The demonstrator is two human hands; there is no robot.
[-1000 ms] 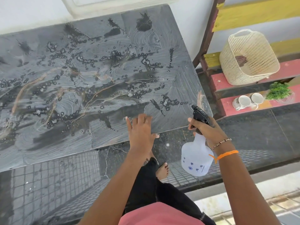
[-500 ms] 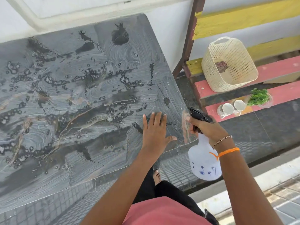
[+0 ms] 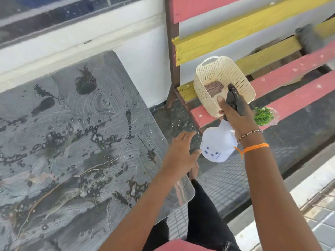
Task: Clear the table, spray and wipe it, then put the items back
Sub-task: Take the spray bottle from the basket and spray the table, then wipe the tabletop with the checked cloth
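The white plastic spray bottle point(image 3: 217, 145) hangs beside the surface point(image 3: 76, 142) at its 3 o'clock edge, where the right hand point(image 3: 235, 116) grips its black trigger head. The left hand point(image 3: 181, 151) hovers with fingers spread, holding nothing, over the wet, glossy, rounded corner. At 1 o'clock a cream perforated basket point(image 3: 235, 75) containing something brown and ribbed and a small green plant point(image 3: 263, 115) stand on a red slatted bench point(image 3: 299, 84).

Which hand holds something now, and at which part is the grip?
The right hand holds the spray bottle by its black trigger head. The left hand holds nothing.
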